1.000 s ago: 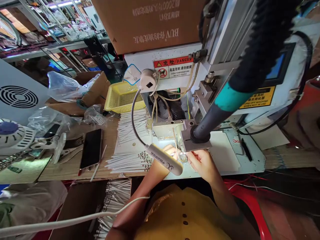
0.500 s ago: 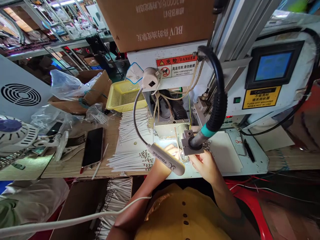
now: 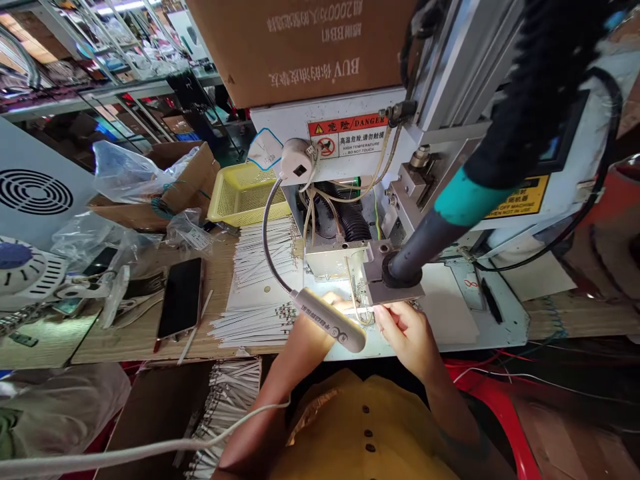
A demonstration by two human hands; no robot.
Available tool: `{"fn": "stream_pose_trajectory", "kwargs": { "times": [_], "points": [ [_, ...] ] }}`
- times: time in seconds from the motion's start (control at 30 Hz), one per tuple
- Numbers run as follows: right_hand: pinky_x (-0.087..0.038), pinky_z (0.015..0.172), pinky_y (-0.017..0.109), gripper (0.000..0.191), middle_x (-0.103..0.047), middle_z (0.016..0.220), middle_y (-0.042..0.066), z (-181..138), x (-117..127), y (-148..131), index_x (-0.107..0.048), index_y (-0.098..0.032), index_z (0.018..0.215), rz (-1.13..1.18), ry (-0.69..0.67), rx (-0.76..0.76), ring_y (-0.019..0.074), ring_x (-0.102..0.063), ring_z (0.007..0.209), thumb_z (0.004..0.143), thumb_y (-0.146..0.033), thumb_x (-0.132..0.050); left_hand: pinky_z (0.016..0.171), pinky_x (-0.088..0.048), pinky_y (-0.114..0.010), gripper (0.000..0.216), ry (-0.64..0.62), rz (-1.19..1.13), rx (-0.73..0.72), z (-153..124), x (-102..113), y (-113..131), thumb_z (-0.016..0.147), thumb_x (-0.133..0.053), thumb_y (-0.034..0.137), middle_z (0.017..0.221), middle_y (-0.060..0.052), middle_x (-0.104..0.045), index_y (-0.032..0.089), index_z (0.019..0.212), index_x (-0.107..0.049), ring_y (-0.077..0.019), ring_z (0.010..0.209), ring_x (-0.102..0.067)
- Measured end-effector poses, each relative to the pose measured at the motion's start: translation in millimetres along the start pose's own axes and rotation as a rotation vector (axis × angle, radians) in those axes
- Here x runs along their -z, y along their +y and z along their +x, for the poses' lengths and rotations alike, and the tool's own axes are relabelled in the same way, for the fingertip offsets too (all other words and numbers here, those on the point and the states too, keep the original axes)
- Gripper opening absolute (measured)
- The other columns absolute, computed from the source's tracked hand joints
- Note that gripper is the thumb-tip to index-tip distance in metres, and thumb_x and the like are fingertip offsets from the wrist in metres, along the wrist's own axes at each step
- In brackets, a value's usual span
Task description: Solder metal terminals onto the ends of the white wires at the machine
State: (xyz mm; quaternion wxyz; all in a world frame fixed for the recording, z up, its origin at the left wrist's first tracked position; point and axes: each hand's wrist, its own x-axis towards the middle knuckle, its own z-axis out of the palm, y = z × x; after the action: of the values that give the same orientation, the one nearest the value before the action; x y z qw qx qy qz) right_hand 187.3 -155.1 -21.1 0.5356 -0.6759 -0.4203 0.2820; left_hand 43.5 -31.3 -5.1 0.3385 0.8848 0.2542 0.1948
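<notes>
A thin white strip (image 3: 359,311) stretches between my two hands, below the metal head (image 3: 395,283) of the machine. My right hand (image 3: 407,330) pinches the strip's right end between thumb and forefinger. The lamp (image 3: 330,320) on a bendy neck covers much of my left hand (image 3: 311,335), whose fingers curl around the strip's other end. Beside the hands, a thin bent tube (image 3: 351,280) comes down close to the strip. To the left lie piles of similar white strips (image 3: 250,325) with small metal ends.
A black hose with a teal band (image 3: 470,193) rises from the machine head. A yellow basket (image 3: 240,217), a phone (image 3: 180,297) and a cardboard box (image 3: 195,177) stand left. More strips fill an open box (image 3: 150,413) below the table edge. A black pen (image 3: 491,300) lies right.
The teal-banded hose has swung up and right, nearer to the camera, and now covers most of the screen. My hands are farther apart, and the white strip shows between them.
</notes>
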Motion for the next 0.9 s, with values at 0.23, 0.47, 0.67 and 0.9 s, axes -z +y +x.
{"fn": "stream_pose_trajectory", "kwargs": {
  "times": [0.23, 0.47, 0.67, 0.9],
  "points": [
    [-0.040, 0.057, 0.027, 0.020, -0.060, 0.067, 0.003, 8.1, 56.4, 25.2, -0.058, -0.018, 0.081, -0.640, 0.384, 0.151, 0.0155, -0.053, 0.055, 0.087, -0.033, -0.047, 0.076, -0.048, -0.027, 0.017, 0.161, 0.280, 0.055, -49.0, 84.6, -49.5, 0.088, -0.053, 0.024, 0.088, -0.002, -0.063, 0.022, 0.099, -0.066, -0.0154, 0.083, -0.060],
    [-0.044, 0.065, 0.038, 0.026, -0.062, 0.074, 0.014, 29.1, 60.3, 53.9, -0.056, -0.019, 0.075, -0.872, 0.436, 0.326, 0.0291, -0.059, 0.074, 0.086, -0.039, -0.043, 0.088, -0.046, -0.035, 0.020, 0.122, 0.400, 0.208, -42.8, 68.3, -73.6, 0.092, -0.047, 0.022, 0.098, -0.006, -0.064, 0.018, 0.103, -0.063, -0.0198, 0.097, -0.056],
    [-0.042, 0.057, 0.035, 0.016, -0.065, 0.073, 0.011, 15.3, 53.3, 38.2, -0.059, -0.021, 0.078, -0.806, 0.519, 0.248, 0.0286, -0.062, 0.066, 0.085, -0.034, -0.052, 0.086, -0.045, -0.034, 0.013, 0.235, 0.510, 0.224, -0.2, 54.1, -68.7, 0.087, -0.054, 0.018, 0.098, -0.006, -0.064, 0.019, 0.094, -0.065, -0.0213, 0.096, -0.055],
    [-0.045, 0.056, 0.034, 0.033, -0.067, 0.071, 0.010, 4.3, 61.4, 22.0, -0.063, -0.018, 0.085, -0.594, 0.493, 0.108, 0.0258, -0.063, 0.062, 0.082, -0.050, -0.053, 0.083, -0.045, -0.035, 0.008, 0.243, 0.514, 0.258, 15.1, 49.5, -80.1, 0.085, -0.055, 0.015, 0.092, -0.007, -0.060, 0.018, 0.081, -0.061, -0.0222, 0.092, -0.053]
  ]
}}
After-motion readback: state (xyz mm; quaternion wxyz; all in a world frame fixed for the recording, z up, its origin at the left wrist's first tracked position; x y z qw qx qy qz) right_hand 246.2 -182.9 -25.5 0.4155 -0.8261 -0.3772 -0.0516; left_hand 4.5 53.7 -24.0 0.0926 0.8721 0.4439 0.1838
